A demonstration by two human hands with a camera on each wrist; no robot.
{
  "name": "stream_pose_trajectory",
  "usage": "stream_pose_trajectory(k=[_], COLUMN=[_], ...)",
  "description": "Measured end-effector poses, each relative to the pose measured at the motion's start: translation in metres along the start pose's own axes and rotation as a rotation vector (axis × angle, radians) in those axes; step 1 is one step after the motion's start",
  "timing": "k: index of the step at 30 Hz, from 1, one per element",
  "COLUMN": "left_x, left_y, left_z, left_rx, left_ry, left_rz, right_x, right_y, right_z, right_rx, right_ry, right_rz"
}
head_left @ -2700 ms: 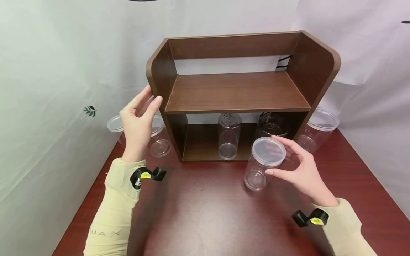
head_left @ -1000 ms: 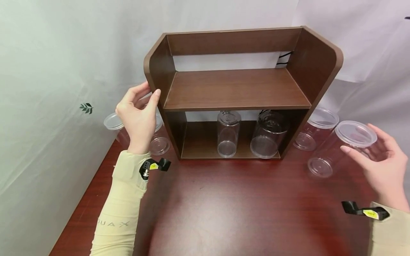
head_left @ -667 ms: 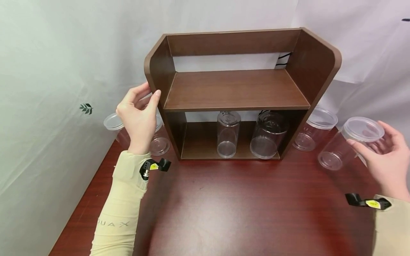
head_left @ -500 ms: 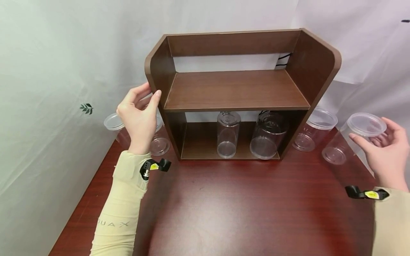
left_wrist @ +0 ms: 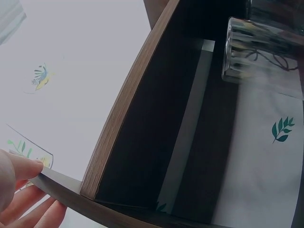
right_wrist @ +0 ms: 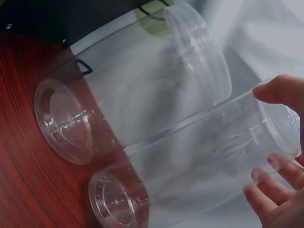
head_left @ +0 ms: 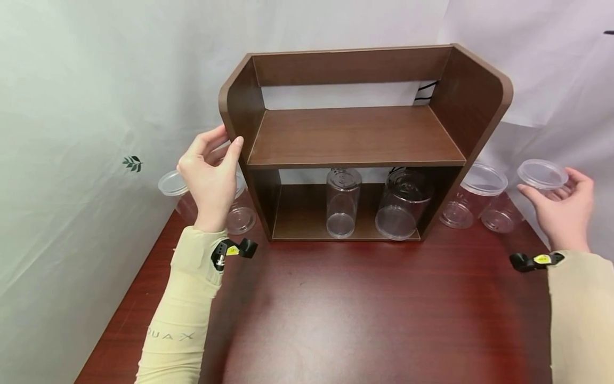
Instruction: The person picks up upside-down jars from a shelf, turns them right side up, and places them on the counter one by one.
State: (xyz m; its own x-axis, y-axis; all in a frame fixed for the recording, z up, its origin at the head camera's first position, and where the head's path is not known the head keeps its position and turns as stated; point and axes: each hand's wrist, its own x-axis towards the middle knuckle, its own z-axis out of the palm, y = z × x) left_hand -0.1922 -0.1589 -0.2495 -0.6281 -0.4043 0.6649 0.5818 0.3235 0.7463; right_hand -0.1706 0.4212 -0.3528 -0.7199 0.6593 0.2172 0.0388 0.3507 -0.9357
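Observation:
My left hand (head_left: 208,176) grips the front edge of the left side panel of a brown two-tier shelf (head_left: 355,136). In the left wrist view the thumb lies on one face of the panel edge and the fingers on the other. At the far right, my right hand (head_left: 568,213) holds a clear plastic jar (head_left: 542,173) round its pale lid. That jar leans a little beside another lidded clear jar (head_left: 483,180), just right of the shelf. The right wrist view has both jars' bases near the table, the held jar (right_wrist: 199,156) closest to my fingers.
In the lower tier stand a narrow clear jar (head_left: 342,202) and a wider clear jar (head_left: 400,208). Two lidded jars are left of the shelf: one (head_left: 174,184) at the far left, another (head_left: 241,216) partly behind my left hand. A reddish-brown table (head_left: 336,309) lies underneath.
My right hand has carried the lidded jar from in front of the shelf out to the right, then back beside the other right-hand jar. The left hand keeps its hold on the shelf.

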Motion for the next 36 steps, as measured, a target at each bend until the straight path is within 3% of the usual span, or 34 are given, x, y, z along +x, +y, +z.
stream_pose_trajectory(k=[8, 12, 18, 22, 27, 32, 36], left_x=[0.0, -0.003, -0.007, -0.005, -0.001, -0.005, -0.004], left_y=[-0.007, 0.003, 0.018, 0.011, -0.001, 0.017, 0.012], left_z=[0.001, 0.001, 0.001, 0.001, 0.001, 0.001, 0.001], left_rx=[0.004, 0.007, 0.005, -0.003, -0.007, -0.011, -0.012], left_ry=[0.001, -0.002, -0.005, -0.005, 0.001, -0.003, -0.002], left_rz=[0.004, 0.009, 0.016, 0.009, 0.004, 0.006, 0.006], right_x=[0.008, 0.009, 0.002, -0.01, -0.031, -0.047, -0.06], right_y=[0.01, 0.01, 0.005, -0.014, -0.051, -0.075, -0.086], right_z=[0.002, 0.003, 0.003, 0.003, 0.007, 0.008, 0.007], right_rx=[0.038, 0.06, -0.05, -0.061, 0.061, 0.155, 0.212], right_ry=[0.008, 0.004, -0.012, 0.042, 0.105, 0.107, 0.085], right_rz=[0.046, 0.05, -0.036, -0.132, -0.217, -0.201, -0.187])
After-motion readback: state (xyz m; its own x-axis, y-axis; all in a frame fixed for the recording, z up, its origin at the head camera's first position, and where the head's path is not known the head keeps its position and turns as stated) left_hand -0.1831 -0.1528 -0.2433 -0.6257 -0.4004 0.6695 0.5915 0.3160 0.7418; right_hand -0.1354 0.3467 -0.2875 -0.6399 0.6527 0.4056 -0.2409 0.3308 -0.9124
